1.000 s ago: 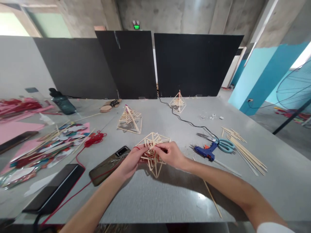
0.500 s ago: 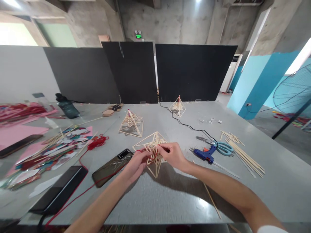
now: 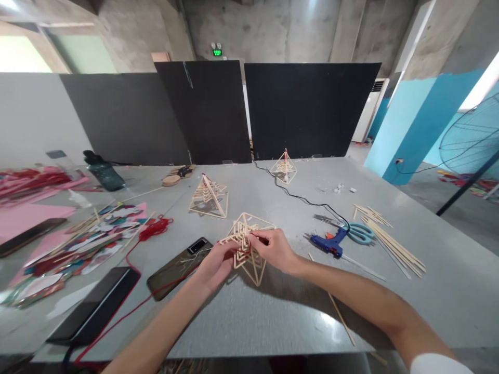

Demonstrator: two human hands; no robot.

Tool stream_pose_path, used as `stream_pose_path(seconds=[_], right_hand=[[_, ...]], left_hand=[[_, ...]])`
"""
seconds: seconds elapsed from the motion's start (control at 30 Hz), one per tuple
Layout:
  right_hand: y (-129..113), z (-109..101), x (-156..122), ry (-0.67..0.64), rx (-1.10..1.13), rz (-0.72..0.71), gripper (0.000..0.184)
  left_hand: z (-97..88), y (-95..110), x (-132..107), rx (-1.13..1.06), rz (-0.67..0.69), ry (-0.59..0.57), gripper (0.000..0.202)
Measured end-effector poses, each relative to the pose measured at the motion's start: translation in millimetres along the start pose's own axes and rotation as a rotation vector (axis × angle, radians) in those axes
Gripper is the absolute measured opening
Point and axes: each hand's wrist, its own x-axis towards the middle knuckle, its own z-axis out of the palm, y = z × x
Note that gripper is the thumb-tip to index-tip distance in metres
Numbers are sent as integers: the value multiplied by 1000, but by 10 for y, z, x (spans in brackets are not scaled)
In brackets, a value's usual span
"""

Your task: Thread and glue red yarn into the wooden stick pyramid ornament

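Note:
A pyramid frame of thin wooden sticks [image 3: 255,269] stands between my hands near the front of the table, seen partly from above. My left hand [image 3: 218,264] is closed on its left side, thumb and fingers pinched at the sticks. My right hand [image 3: 277,251] pinches at the top of the frame, where a bit of red yarn [image 3: 156,227] shows by the fingertips. The same yarn runs from a loose tangle on the left, over a phone [image 3: 173,275], toward my left hand. The fingers hide part of the yarn at the pyramid.
Two more stick pyramids stand behind, one left [image 3: 210,196] and one far back [image 3: 285,169]. On the right lie a blue glue gun [image 3: 327,243] with a cord, scissors [image 3: 360,234] and loose sticks [image 3: 393,246]. A black power bank [image 3: 95,304] and paper scraps lie left.
The pyramid has turned in my hands, its lower corner shifting slightly right. My right hand has moved slightly left, and both hands stay closed at the frame.

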Motion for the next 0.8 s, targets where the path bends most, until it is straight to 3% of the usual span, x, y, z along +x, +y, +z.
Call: stream_pose_path(seconds=[0.2,0.4,0.53,0.67,0.8], right_hand=[[-117,27,-48,-13,75,-17,40],[-212,-45,-50,-65,-8,-21,39],[-401,-351,4,-181,-139,-40,33],[-668,-812,44,-391,-231,-212,29],[-891,-1149,8,-414,-261,-200,22]], left_hand=[[51,-9,-28,-24,83,11,39],[56,31,-64,-24,70,-9,27],[45,114,-112,-25,52,-31,27],[36,164,-168,-49,53,-51,34],[56,153,-175,-72,10,2,36]])
